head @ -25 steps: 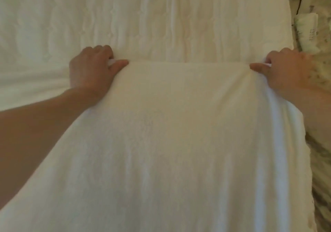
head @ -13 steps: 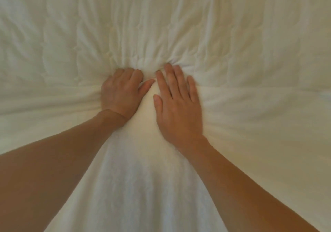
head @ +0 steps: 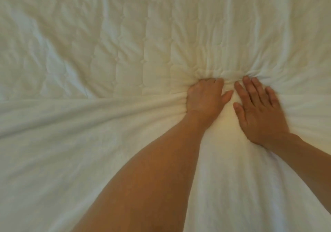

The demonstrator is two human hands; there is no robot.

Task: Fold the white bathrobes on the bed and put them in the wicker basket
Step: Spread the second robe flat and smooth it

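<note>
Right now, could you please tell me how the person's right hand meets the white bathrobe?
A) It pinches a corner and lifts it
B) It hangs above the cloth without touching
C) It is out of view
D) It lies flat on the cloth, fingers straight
D: the right hand lies palm down with straight fingers on the white bathrobe, while the left hand beside it curls its fingers into the bunched cloth.
</note>
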